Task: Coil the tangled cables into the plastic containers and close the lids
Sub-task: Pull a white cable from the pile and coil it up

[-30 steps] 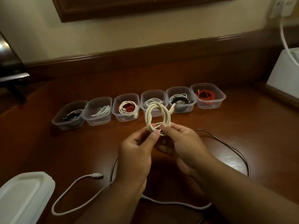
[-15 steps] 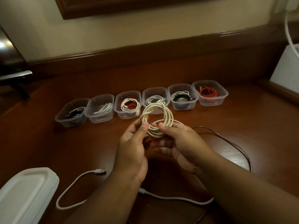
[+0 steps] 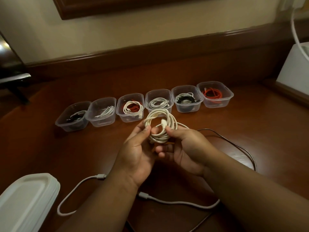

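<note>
A cream-white cable coil is held up over the table between both hands. My left hand pinches its left side between thumb and fingers. My right hand pinches the right side, thumb by the plug at the coil's middle. Behind the coil stands a row of several clear plastic containers, lids off, each with coiled cables: black-and-white, white, white over red, white, black-and-white, red. A loose white cable and a thin black cable lie on the table under and beside my arms.
A stack of white lids sits at the lower left corner. A white box with a white cord stands at the right edge. The wooden table ends at a raised wooden back rail. A dark object sits at far left.
The coil has tipped from upright to flatter and lower between my hands, and my fingers shifted along it. The view moved slightly; the loose white cable's plug appears nearer my left wrist.
</note>
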The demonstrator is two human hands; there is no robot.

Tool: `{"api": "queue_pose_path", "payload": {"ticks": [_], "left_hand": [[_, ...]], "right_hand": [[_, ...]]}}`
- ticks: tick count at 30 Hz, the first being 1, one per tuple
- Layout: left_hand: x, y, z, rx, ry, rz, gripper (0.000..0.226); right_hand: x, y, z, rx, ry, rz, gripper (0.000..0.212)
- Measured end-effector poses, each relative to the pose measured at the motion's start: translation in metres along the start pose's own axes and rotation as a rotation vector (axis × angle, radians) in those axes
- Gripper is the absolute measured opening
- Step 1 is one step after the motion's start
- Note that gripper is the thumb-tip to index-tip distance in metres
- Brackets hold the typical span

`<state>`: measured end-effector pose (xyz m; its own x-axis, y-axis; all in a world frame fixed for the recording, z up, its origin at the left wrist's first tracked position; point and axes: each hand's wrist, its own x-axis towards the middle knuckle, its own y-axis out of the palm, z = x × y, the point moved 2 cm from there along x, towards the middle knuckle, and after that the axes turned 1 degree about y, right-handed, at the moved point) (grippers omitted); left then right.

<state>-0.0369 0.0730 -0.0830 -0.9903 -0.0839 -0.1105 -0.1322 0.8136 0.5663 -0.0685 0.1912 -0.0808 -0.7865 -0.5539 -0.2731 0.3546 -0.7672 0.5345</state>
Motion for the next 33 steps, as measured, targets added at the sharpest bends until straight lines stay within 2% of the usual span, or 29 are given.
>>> {"api": "queue_pose_path", "payload": {"ticks": [6,11,17,21,23,25,27,29,31,33], "left_hand": [[-0.004,0.005,0.003,0.250,0.133,-0.040,0.035],[-0.006,0.007,0.009,0.479,0.228,0.025,0.061],[-0.004,0.005,0.009,0.483,0.265,0.042,0.076],[-0.007,0.006,0.011,0.410,0.214,0.101,0.054],[-0.009,0.007,0.012,0.408,0.219,0.078,0.036],[-0.008,0.006,0.014,0.411,0.230,0.046,0.030],[-0.006,0.006,0.015,0.424,0.260,0.000,0.031],[-0.005,0.003,0.013,0.501,0.356,-0.033,0.043],[-0.005,0.000,0.007,0.689,0.483,-0.025,0.057],[-0.004,-0.001,0.002,0.858,0.595,0.013,0.052]], "right_hand": [[0.002,0.003,-0.010,0.015,0.012,-0.035,0.035],[-0.001,0.005,-0.011,-0.109,-0.068,-0.020,0.016],[0.003,0.003,-0.008,-0.192,-0.094,0.006,0.019],[0.005,-0.002,-0.005,-0.383,-0.126,-0.074,0.020],[0.006,-0.003,-0.006,-0.416,-0.113,-0.084,0.023],[0.004,-0.002,-0.006,-0.408,-0.098,-0.063,0.023],[0.004,-0.002,-0.004,-0.444,-0.087,-0.063,0.024],[0.004,-0.007,-0.002,-0.563,-0.082,-0.076,0.025],[0.003,-0.009,-0.003,-0.680,-0.076,-0.023,0.025],[0.001,-0.008,-0.003,-0.745,-0.085,0.030,0.023]]}}
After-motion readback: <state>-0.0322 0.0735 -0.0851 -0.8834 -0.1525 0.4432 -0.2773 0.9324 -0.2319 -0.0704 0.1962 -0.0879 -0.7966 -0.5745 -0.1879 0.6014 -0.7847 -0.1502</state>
